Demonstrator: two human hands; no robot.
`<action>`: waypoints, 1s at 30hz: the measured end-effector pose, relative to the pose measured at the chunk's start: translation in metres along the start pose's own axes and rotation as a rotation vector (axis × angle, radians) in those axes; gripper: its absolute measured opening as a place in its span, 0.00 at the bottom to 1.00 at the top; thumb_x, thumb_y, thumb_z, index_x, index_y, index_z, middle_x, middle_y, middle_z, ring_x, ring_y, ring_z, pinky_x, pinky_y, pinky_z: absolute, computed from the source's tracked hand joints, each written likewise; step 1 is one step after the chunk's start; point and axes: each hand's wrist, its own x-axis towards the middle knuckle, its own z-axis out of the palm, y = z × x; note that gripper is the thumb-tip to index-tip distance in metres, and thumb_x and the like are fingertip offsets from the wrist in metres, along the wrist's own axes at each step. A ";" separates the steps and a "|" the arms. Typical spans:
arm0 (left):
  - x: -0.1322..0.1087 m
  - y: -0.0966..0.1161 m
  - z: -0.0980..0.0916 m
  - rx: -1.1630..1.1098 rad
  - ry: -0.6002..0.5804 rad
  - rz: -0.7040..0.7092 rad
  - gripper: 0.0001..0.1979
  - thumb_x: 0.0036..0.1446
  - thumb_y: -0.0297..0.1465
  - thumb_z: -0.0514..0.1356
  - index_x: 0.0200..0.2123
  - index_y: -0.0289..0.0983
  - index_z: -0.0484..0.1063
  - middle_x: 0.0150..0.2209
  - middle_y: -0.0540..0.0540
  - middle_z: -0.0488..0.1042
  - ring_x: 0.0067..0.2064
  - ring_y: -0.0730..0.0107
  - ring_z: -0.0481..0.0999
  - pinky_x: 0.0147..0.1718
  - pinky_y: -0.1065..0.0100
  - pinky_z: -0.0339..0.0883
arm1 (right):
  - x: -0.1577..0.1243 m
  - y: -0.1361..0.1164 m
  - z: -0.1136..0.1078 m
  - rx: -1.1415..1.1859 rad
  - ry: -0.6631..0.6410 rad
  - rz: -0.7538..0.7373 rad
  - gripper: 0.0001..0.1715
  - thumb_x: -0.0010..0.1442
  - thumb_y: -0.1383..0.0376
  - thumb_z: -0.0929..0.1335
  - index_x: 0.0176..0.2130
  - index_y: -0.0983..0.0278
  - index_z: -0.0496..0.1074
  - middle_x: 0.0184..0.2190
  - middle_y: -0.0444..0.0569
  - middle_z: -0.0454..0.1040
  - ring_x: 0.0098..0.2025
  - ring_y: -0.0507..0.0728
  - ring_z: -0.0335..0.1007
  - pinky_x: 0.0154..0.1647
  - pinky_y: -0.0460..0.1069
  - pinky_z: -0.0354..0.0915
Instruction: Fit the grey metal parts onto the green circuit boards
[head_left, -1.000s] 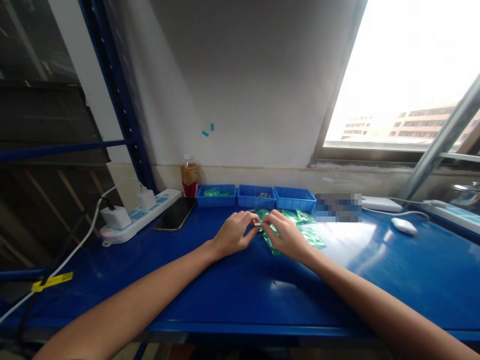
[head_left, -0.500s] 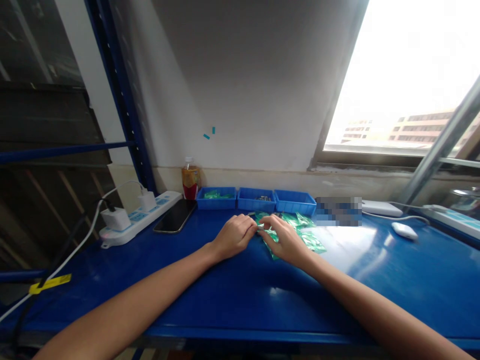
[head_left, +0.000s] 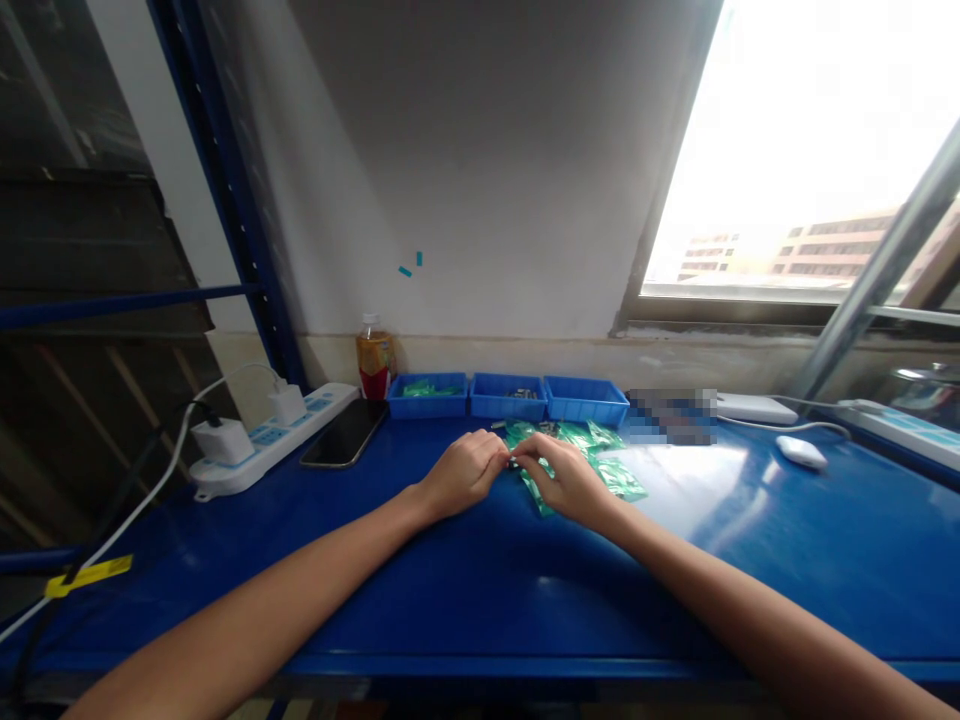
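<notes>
My left hand [head_left: 466, 472] and my right hand [head_left: 564, 474] meet fingertip to fingertip above the blue table [head_left: 480, 590]. Both are closed in a pinch around a small dark piece [head_left: 513, 462], mostly hidden by the fingers and too small to name. Green plastic packets [head_left: 622, 478] lie under and behind my right hand. Behind the hands stand three blue bins in a row: the left bin [head_left: 427, 408] holds green packets, the middle bin [head_left: 507, 408] holds small metallic pieces, and nothing shows inside the right bin [head_left: 586, 410].
A dark phone [head_left: 345, 434] lies beside a white power strip [head_left: 277, 440] on the left. A drink bottle [head_left: 375, 360] stands near the wall. To the right are a white case [head_left: 801, 452], a white box with a cable [head_left: 756, 408] and another power strip [head_left: 900, 432].
My right fingertips have closed in on the small piece and now touch the left fingers. The whole view has shifted slightly.
</notes>
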 end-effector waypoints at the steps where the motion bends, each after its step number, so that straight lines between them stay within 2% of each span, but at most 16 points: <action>1: 0.000 0.000 0.000 -0.003 -0.002 0.007 0.18 0.68 0.34 0.41 0.35 0.36 0.68 0.34 0.44 0.73 0.37 0.66 0.69 0.38 0.65 0.62 | 0.000 -0.001 0.000 0.014 0.005 0.012 0.04 0.61 0.67 0.64 0.34 0.62 0.69 0.30 0.48 0.76 0.32 0.54 0.72 0.34 0.48 0.66; 9: 0.000 0.000 0.001 -0.011 -0.014 0.026 0.18 0.68 0.34 0.40 0.35 0.35 0.66 0.34 0.44 0.72 0.37 0.66 0.68 0.38 0.65 0.62 | 0.002 -0.003 -0.002 0.045 0.001 0.014 0.08 0.62 0.67 0.63 0.32 0.63 0.69 0.28 0.46 0.75 0.30 0.53 0.71 0.32 0.47 0.65; 13: 0.000 -0.002 0.001 -0.037 -0.002 -0.017 0.19 0.68 0.35 0.40 0.32 0.36 0.66 0.32 0.45 0.71 0.35 0.67 0.68 0.36 0.66 0.62 | -0.001 0.002 -0.002 0.027 -0.036 -0.032 0.05 0.61 0.68 0.64 0.38 0.62 0.69 0.32 0.47 0.75 0.33 0.53 0.71 0.35 0.47 0.66; 18: 0.000 -0.003 0.001 -0.058 -0.014 -0.038 0.20 0.68 0.35 0.40 0.31 0.36 0.66 0.31 0.46 0.71 0.35 0.67 0.69 0.36 0.67 0.62 | -0.002 0.004 0.001 -0.042 -0.054 -0.079 0.10 0.61 0.68 0.63 0.43 0.62 0.70 0.34 0.49 0.74 0.36 0.54 0.71 0.37 0.49 0.66; 22: 0.000 0.000 0.000 -0.045 -0.027 -0.049 0.17 0.67 0.36 0.42 0.37 0.37 0.67 0.35 0.45 0.72 0.38 0.67 0.70 0.39 0.66 0.62 | -0.001 0.006 0.003 -0.113 0.019 -0.029 0.08 0.63 0.64 0.62 0.39 0.62 0.70 0.32 0.49 0.75 0.34 0.55 0.71 0.35 0.49 0.65; 24: -0.001 0.002 0.000 -0.029 -0.008 -0.068 0.13 0.65 0.38 0.47 0.43 0.37 0.66 0.36 0.46 0.72 0.38 0.66 0.71 0.39 0.65 0.63 | -0.001 0.009 0.003 -0.133 0.037 0.011 0.08 0.63 0.63 0.63 0.37 0.62 0.71 0.32 0.49 0.75 0.34 0.55 0.72 0.35 0.49 0.65; 26: -0.001 0.003 0.000 -0.021 0.023 -0.085 0.13 0.63 0.39 0.52 0.46 0.38 0.63 0.36 0.46 0.72 0.37 0.66 0.71 0.38 0.65 0.63 | 0.000 0.010 0.002 -0.145 0.034 0.041 0.09 0.63 0.64 0.63 0.35 0.61 0.71 0.31 0.48 0.76 0.34 0.55 0.72 0.35 0.49 0.64; 30: -0.002 0.003 0.001 -0.007 0.051 -0.072 0.11 0.62 0.37 0.53 0.43 0.38 0.64 0.35 0.47 0.72 0.37 0.66 0.71 0.38 0.65 0.62 | 0.000 0.011 0.002 -0.147 0.012 0.065 0.09 0.63 0.63 0.62 0.34 0.62 0.71 0.31 0.47 0.76 0.33 0.55 0.71 0.34 0.48 0.63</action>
